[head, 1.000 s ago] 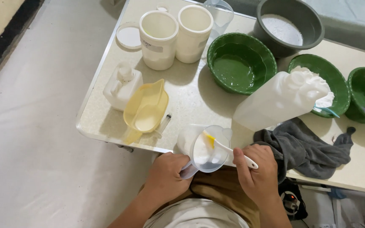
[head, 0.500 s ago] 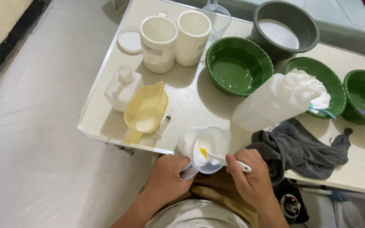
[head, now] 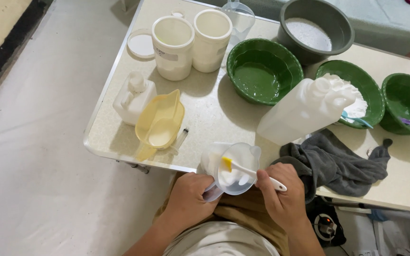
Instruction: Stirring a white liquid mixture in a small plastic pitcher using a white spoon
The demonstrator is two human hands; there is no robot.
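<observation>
- Compared with a second ago, the small white spatula [head: 252, 171] sits deeper in the clear measuring cup [head: 231, 169]: its yellow tip was up by the near rim, now it's down against the white stuff inside, so the scraping looks like it's moving along.
- The cup itself has barely shifted. It's tipped toward the person, mouth facing them, hanging right at the table edge [head: 134, 160] and partly out over the lap.
- Left hand [head: 188, 199] is wrapped closed around the cup's handle from below, fingers fully curled.
- Right hand [head: 283, 199] is pinched shut on the spatula handle, whose far end pokes out past the knuckles.
- Room around the grip: just right of the right hand lies a grey cloth [head: 338, 163], nearly touching. Beyond the cup stands a leaning white plastic bottle [head: 304, 111], near enough to bump on a big stroke.
- Left of the cup there's a yellow scoop [head: 160, 121] and a syringe [head: 180, 140], a bit apart.
- Further off are green bowls [head: 264, 71]; one to the right has white powder.
- Open space is mostly toward the person, off the table.
</observation>
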